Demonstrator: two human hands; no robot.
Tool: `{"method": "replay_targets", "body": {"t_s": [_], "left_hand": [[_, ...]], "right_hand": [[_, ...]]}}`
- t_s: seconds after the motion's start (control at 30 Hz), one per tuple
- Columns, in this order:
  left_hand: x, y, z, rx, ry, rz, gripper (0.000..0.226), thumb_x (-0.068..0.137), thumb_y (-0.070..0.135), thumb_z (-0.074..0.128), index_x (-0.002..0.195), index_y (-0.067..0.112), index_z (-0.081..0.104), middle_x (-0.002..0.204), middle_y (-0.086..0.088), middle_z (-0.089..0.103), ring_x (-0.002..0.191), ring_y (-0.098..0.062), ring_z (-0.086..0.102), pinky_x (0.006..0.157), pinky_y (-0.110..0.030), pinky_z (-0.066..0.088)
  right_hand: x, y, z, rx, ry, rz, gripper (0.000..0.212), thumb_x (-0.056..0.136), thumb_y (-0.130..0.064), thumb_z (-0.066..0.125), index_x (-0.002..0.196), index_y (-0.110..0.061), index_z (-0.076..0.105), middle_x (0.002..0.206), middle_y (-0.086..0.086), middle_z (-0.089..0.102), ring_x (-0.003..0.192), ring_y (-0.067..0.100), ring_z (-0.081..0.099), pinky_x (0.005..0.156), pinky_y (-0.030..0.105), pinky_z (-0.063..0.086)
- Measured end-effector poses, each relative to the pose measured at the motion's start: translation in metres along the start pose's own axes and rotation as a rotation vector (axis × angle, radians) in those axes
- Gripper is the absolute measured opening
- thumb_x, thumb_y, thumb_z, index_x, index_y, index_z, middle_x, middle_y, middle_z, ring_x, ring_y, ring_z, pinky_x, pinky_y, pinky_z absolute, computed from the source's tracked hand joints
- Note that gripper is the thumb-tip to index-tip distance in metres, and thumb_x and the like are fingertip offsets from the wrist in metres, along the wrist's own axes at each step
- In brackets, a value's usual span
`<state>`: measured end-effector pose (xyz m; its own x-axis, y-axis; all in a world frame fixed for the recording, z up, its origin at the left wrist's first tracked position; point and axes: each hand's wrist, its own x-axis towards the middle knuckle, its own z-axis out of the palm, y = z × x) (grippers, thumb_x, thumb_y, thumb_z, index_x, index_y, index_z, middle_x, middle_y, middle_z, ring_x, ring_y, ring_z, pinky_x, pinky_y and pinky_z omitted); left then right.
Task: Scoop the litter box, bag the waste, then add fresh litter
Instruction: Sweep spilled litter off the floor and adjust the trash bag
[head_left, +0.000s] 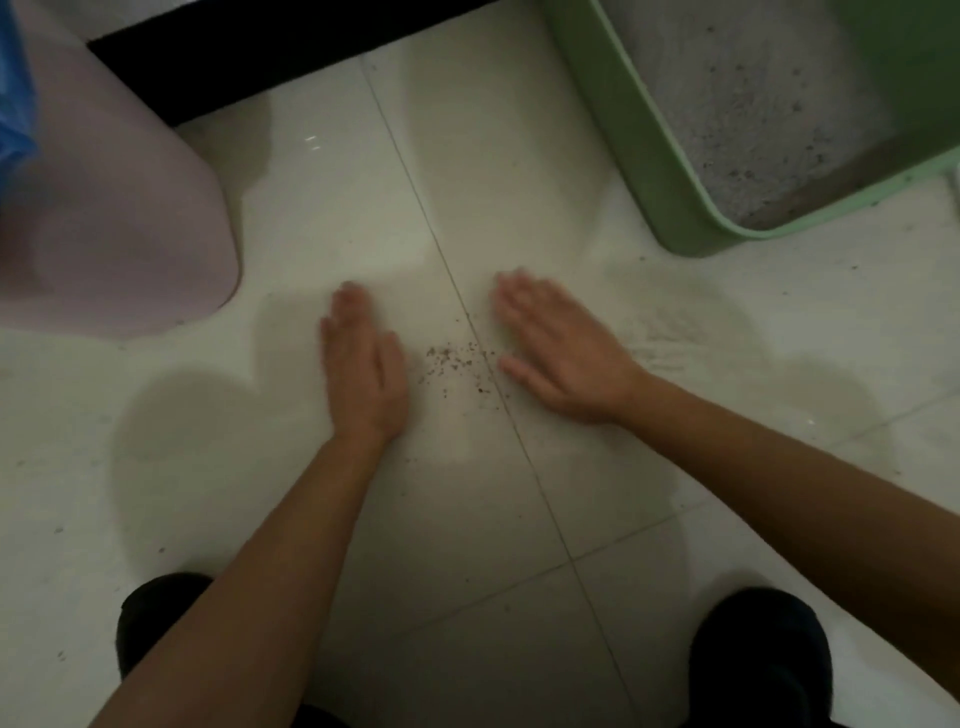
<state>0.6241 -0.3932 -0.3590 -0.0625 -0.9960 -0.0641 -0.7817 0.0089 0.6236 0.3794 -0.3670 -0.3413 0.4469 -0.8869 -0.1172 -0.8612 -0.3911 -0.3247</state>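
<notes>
A green litter box (644, 140) stands at the upper right on the white tiled floor, with pale speckled litter (748, 104) inside. A small patch of spilled dark litter grains (457, 366) lies on the floor between my hands. My left hand (363, 369) rests edge-down on the tile just left of the grains, fingers straight. To the right of the grains, my right hand (561, 348) lies flat and open, fingers spread and a little blurred. Neither hand holds anything.
A pink bin (130, 218) with a blue bag (15, 88) in it stands at the upper left. A black strip (260, 57) runs along the top of the floor. My two dark shoes (758, 660) are at the bottom. Faint dusty smears mark the tile right of my right hand.
</notes>
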Motion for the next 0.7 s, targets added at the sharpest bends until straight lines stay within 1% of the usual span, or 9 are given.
{"method": "replay_targets", "body": {"t_s": [0.1, 0.17, 0.23, 0.3, 0.4, 0.47, 0.53, 0.6, 0.7], "left_hand": [[0.001, 0.038, 0.024, -0.012, -0.192, 0.211, 0.068, 0.097, 0.037, 0.020, 0.153, -0.001, 0.020, 0.160, -0.017, 0.018, 0.150, -0.022, 0.013, 0.123, -0.039, 0.005], [-0.005, 0.057, 0.026, -0.069, -0.274, 0.286, 0.065, 0.097, 0.036, 0.022, 0.153, 0.004, 0.020, 0.161, -0.011, 0.019, 0.150, -0.018, 0.014, 0.123, -0.036, 0.011], [-0.014, 0.060, 0.020, -0.109, -0.219, 0.313, 0.062, 0.097, 0.032, 0.024, 0.153, 0.006, 0.022, 0.161, -0.008, 0.021, 0.150, -0.016, 0.016, 0.122, -0.033, 0.015], [-0.021, 0.047, 0.010, -0.146, -0.045, 0.219, 0.061, 0.097, 0.029, 0.026, 0.152, 0.003, 0.024, 0.159, -0.005, 0.022, 0.149, -0.018, 0.018, 0.122, -0.033, 0.014], [-0.029, 0.012, -0.009, -0.225, 0.213, -0.127, 0.065, 0.094, 0.032, 0.024, 0.150, -0.001, 0.028, 0.158, -0.010, 0.025, 0.148, -0.022, 0.021, 0.122, -0.033, 0.014], [-0.028, -0.016, -0.024, -0.245, 0.296, -0.281, 0.063, 0.094, 0.029, 0.023, 0.148, -0.001, 0.032, 0.157, -0.014, 0.029, 0.148, -0.025, 0.024, 0.122, -0.033, 0.014], [-0.020, -0.041, -0.040, -0.194, 0.341, -0.301, 0.058, 0.094, 0.022, 0.023, 0.146, -0.002, 0.037, 0.153, -0.018, 0.034, 0.146, -0.029, 0.028, 0.122, -0.036, 0.014], [-0.007, -0.061, -0.057, -0.103, 0.382, -0.302, 0.059, 0.094, 0.021, 0.021, 0.144, -0.004, 0.039, 0.151, -0.021, 0.037, 0.144, -0.032, 0.031, 0.121, -0.032, 0.012], [0.000, -0.080, -0.078, -0.030, 0.438, -0.419, 0.077, 0.087, 0.046, 0.011, 0.150, 0.008, 0.035, 0.156, -0.008, 0.033, 0.145, -0.022, 0.030, 0.121, -0.030, 0.019]], "right_hand": [[-0.010, 0.048, -0.018, 0.034, 0.072, 0.356, 0.075, 0.102, -0.055, 0.022, 0.157, -0.008, 0.005, 0.165, 0.012, 0.000, 0.152, 0.022, -0.004, 0.124, 0.039, 0.002], [-0.006, 0.067, -0.021, 0.049, 0.043, 0.455, 0.078, 0.100, -0.060, 0.020, 0.157, -0.010, 0.002, 0.165, 0.010, -0.002, 0.152, 0.020, -0.006, 0.124, 0.039, 0.003], [0.004, 0.066, -0.015, 0.009, 0.010, 0.458, 0.081, 0.100, -0.063, 0.018, 0.157, -0.009, 0.001, 0.165, 0.012, -0.005, 0.152, 0.022, -0.008, 0.123, 0.040, 0.001], [0.012, 0.049, -0.009, -0.020, -0.020, 0.368, 0.082, 0.099, -0.063, 0.015, 0.156, -0.006, 0.000, 0.164, 0.015, -0.006, 0.151, 0.025, -0.010, 0.124, 0.042, 0.000], [0.015, 0.010, -0.001, -0.016, -0.117, 0.128, 0.081, 0.100, -0.061, 0.014, 0.156, -0.006, -0.005, 0.163, 0.015, -0.011, 0.151, 0.025, -0.013, 0.124, 0.043, 0.002], [0.008, -0.017, 0.006, 0.017, -0.143, -0.003, 0.079, 0.102, -0.058, 0.017, 0.156, -0.005, -0.003, 0.163, 0.015, -0.009, 0.151, 0.025, -0.012, 0.123, 0.043, 0.004], [-0.009, -0.048, 0.016, 0.029, -0.109, -0.123, 0.077, 0.102, -0.055, 0.023, 0.156, -0.003, 0.005, 0.163, 0.017, 0.000, 0.152, 0.028, -0.005, 0.123, 0.043, 0.005], [-0.034, -0.085, 0.031, 0.074, -0.104, -0.286, 0.074, 0.102, -0.051, 0.031, 0.155, -0.003, 0.014, 0.163, 0.019, 0.010, 0.151, 0.030, 0.003, 0.124, 0.043, 0.004], [-0.074, -0.145, 0.057, 0.134, -0.167, -0.573, 0.066, 0.103, -0.043, 0.034, 0.154, -0.003, 0.023, 0.161, 0.018, 0.019, 0.151, 0.031, 0.011, 0.123, 0.043, 0.002]]}}
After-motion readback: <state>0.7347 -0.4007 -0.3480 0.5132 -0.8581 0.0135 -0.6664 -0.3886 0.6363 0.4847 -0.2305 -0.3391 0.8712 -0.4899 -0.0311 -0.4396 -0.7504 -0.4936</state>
